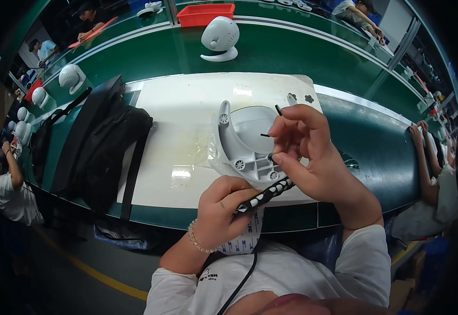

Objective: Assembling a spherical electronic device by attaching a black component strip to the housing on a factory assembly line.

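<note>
Worked at a green bench [378, 144], with a white board [161, 142] laid flat over its middle, probably for a pale, even surface. Kept a black bag [105, 157] on the left, partly over the board, presumably to leave the centre free. Had a white plastic housing [250, 128] lying mid-board, ribbed underside upward, apparently to expose its round recesses [240, 165], with clear film [205, 152] along its left edge. Held the right hand [315, 142] above the housing's right side, thumb and fingers curled but set apart, seemingly for close, fine handling. Closed the left hand [218, 207] firmly around one end of a black strip [265, 195] with pale marks, slanting toward the right wrist, likely for keeping it steady near the housing. Kept dark flower-shaped pads [309, 98] at the board's far right corner, perhaps for easy reach. Carried thin black bits [278, 109] at the right fingertips; could not tell whether pinched or merely stuck there.
</note>
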`<state>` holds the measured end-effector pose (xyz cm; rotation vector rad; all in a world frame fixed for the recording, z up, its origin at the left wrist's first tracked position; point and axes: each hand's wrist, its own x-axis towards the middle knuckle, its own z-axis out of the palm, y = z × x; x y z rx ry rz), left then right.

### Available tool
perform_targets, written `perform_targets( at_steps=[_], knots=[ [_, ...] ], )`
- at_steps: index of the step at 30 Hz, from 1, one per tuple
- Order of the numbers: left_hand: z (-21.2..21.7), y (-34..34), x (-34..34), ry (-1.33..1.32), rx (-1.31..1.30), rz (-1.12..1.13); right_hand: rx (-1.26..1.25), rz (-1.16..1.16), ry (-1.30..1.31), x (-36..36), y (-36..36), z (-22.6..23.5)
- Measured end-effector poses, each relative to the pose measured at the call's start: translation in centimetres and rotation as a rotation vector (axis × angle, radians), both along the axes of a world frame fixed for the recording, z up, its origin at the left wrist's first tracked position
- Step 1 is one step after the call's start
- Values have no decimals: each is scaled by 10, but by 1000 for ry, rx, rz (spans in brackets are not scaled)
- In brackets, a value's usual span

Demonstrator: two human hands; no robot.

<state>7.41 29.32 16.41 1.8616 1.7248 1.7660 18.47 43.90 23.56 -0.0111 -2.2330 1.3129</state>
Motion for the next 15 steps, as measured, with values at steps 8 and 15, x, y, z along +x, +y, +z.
perform_targets(
  at_steps=[8, 15],
  knots=[
    [-2, 11, 1, -5, 10, -13, 74, -54, -52, 4, -3, 3],
    [-1, 12, 1, -9, -23, -33, 791, -27, 11, 17, -12, 12]
  ],
)
